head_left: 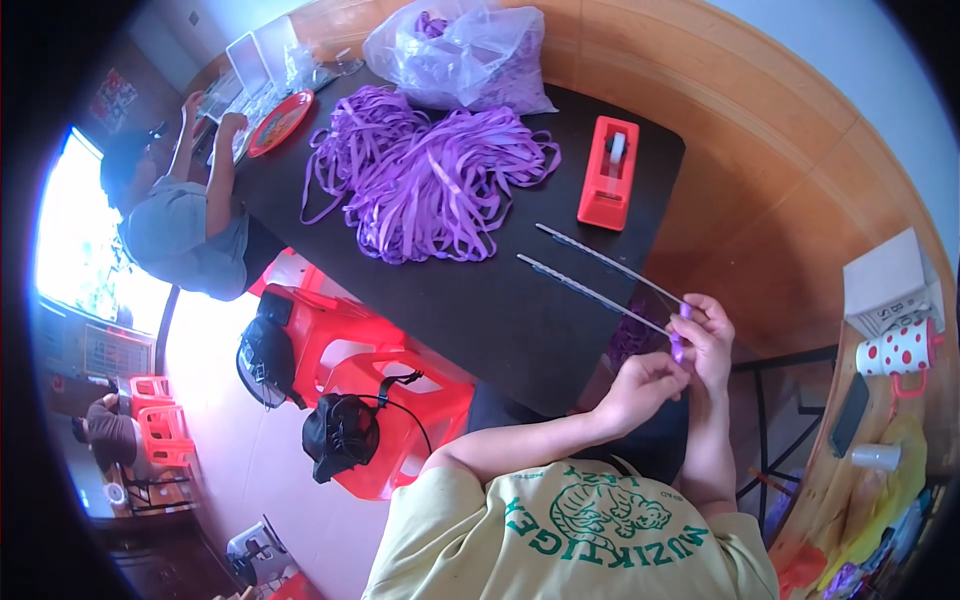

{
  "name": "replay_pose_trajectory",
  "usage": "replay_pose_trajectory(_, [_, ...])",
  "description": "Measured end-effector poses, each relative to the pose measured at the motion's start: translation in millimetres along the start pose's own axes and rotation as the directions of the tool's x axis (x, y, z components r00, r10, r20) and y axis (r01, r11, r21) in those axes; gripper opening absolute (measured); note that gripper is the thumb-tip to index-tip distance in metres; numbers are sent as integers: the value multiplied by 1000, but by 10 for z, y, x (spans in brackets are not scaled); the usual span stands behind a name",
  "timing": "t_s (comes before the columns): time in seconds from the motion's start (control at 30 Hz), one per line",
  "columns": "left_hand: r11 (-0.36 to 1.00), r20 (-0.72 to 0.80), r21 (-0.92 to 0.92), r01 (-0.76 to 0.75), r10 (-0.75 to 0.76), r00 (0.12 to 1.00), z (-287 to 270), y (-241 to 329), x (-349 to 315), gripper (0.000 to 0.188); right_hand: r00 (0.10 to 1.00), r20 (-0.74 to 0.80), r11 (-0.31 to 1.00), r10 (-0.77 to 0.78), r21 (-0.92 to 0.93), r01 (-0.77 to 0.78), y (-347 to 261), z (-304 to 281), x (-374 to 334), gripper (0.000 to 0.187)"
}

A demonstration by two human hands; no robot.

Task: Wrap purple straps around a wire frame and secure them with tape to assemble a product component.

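Two thin, pale rods [590, 292] with twisted-looking far ends reach out over the dark table toward my hands. At their near ends a purple ribbon [677, 349] shows between my fingers. My right hand [707, 335] is closed on this ribbon beside the rods; whether it also grips them I cannot tell. Just below, my left hand [645, 388] pinches the ribbon's lower part, its fingertips partly hidden. A big heap of purple ribbon loops [430, 180] lies farther back on the table.
A red tape dispenser [607, 175] stands at the dark table's [480, 320] right side. Behind the heap is a clear bag [460, 60] of purple ribbon. Red stools [400, 400] hold black bags on the left. Another person [185, 225] works at the far left. A spotted mug [893, 350] sits right.
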State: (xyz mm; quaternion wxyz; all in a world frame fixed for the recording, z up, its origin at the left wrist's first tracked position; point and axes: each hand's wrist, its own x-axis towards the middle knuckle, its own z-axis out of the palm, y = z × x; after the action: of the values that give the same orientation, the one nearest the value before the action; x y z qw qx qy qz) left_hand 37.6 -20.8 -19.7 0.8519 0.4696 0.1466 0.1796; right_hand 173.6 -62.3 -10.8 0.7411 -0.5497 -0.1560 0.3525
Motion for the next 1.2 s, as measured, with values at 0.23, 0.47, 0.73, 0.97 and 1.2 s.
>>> replay_pose_trajectory(0.23, [876,518,477,-71,-216,828,-414,1261,-575,13,994,-91,986,-64,147,77,138,-9,-5,20])
replay_pose_trajectory(0.47, [799,-51,594,-92,152,987,-1126,1875,-753,11,929,-314,953,-194,164,255,82,-764,28,17])
replay_pose_trajectory(0.73, [-157,174,983,-94,644,745,-1486,1871,81,13,917,-296,884,-269,-454,113,795,-1053,584,21])
replay_pose_trajectory(0.97, [-337,290,938,-87,617,732,-1567,1820,189,8,776,-167,523,-609,-819,234,1067,-1125,763,16])
replay_pose_trajectory(1.2, [55,403,891,-450,360,842,-914,2088,-214,9,655,399,493,-642,-441,751,-602,571,-474,33])
